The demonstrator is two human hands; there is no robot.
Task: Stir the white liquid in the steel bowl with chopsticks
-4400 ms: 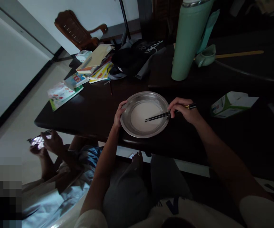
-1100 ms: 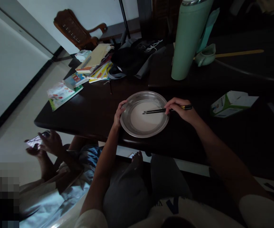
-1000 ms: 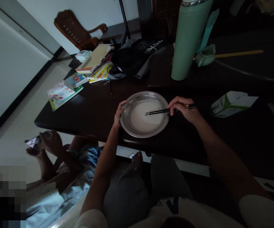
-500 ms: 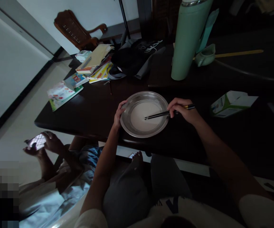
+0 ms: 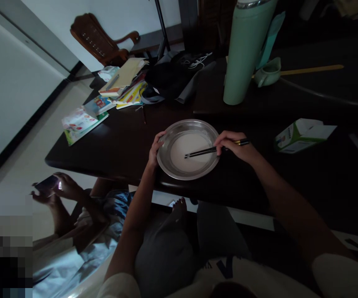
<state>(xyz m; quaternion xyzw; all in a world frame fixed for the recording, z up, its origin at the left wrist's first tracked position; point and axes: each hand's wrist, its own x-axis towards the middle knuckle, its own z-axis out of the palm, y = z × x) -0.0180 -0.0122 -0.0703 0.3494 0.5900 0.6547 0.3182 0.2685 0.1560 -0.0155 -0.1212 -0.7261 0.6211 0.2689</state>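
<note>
Left of the hands, books [image 5: 84, 124] lay on the desk [image 5: 119, 145]. The left hand [image 5: 155, 149], half curled, gripped the left side of the metal bowl [image 5: 165, 158], which sat between both hands, holding whitish liquid [image 5: 181, 145]. Chopsticks [image 5: 201, 152] slanted over it from the right hand [image 5: 233, 145], its fingers pinched around them; right of that hand sat a carton [image 5: 301, 134]. Stirring seemed in hand, and the next move called for a braced bowl and tips dipped in the liquid.

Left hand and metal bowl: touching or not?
Touching. The head view shows it: the left hand grips the left side of the metal bowl, curled over its rim with no gap visible.
</note>
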